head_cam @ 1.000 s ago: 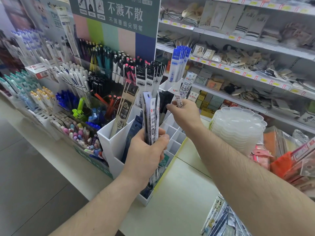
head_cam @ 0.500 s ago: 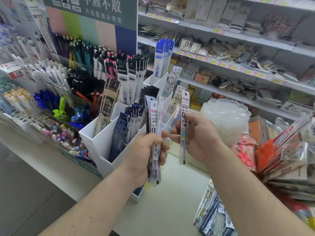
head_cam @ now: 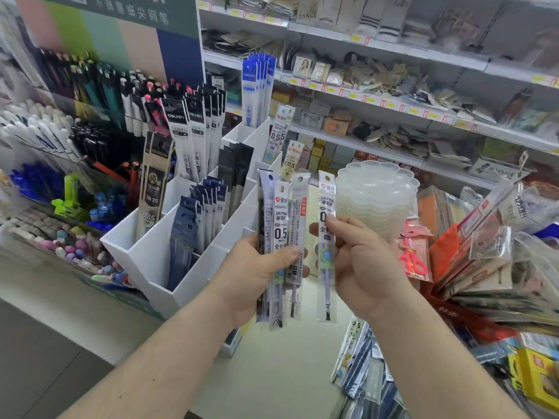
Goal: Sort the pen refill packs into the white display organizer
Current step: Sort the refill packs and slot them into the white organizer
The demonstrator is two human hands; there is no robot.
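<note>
While the left hand (head_cam: 257, 276) gripped a bundle of packs (head_cam: 282, 237), the right hand (head_cam: 360, 264) pinched one refill pack (head_cam: 326, 252) mid-length; judged light, slippery, bendable.

A shop aisle: white wall shelves (head_cam: 378, 98) with yellow price tags run across the back right, crowded with small packaged goods. A green sign (head_cam: 121, 13) with white Chinese writing tops a pen rack (head_cam: 90, 95) at left. A pale counter (head_cam: 281, 373) sits below, over a grey floor (head_cam: 36, 373), under even light.
</note>
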